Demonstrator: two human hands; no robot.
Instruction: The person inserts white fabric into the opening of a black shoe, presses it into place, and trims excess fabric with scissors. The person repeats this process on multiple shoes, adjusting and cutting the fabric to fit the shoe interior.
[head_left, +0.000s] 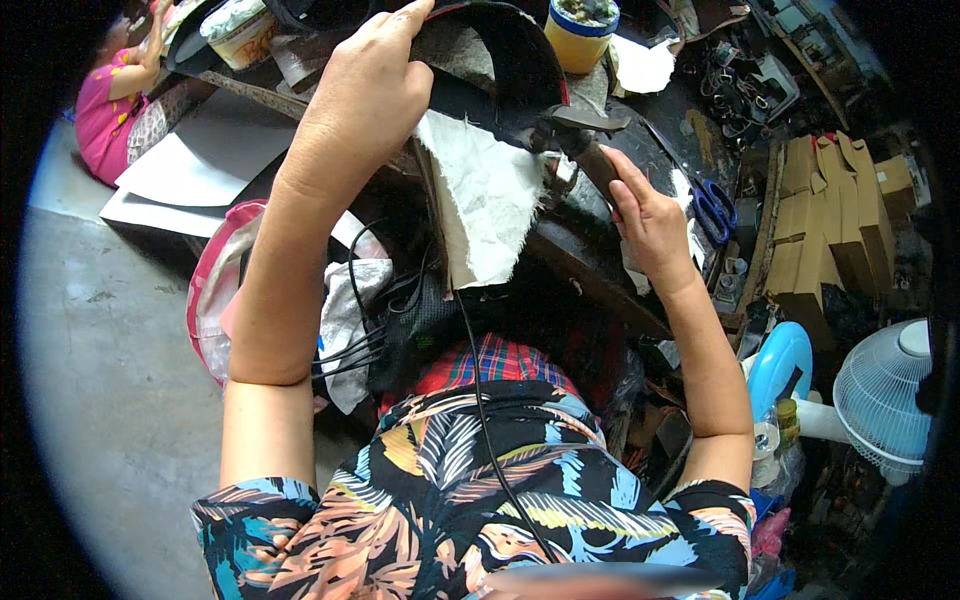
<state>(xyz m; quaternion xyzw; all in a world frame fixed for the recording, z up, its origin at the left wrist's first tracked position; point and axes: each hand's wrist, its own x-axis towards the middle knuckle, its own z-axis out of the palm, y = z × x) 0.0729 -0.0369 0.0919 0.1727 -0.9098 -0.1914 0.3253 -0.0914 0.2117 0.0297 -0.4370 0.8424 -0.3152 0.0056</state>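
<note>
My left hand [375, 85] is closed at the far edge of the bench, its fingertips pinching the end of a curved black band [548, 60] with a red edge. The band arcs to the right and stands on its edge. In my right hand [650, 215] is a hammer, its dark handle [598, 170] gripped with the fingers wrapped round and its metal head [590, 119] next to the band's lower right end. Between my hands a frayed white cloth [485, 200] hangs over the near edge of the bench. My left thumb is partly hidden.
Blue-handled scissors [714, 212] lie right of my right hand. A yellow tub [580, 38] and a white tub [238, 32] stand at the back. White sheets [215, 150] lie left, near a person in pink [105, 125]. Cardboard boxes [835, 220] and a fan [885, 395] are right.
</note>
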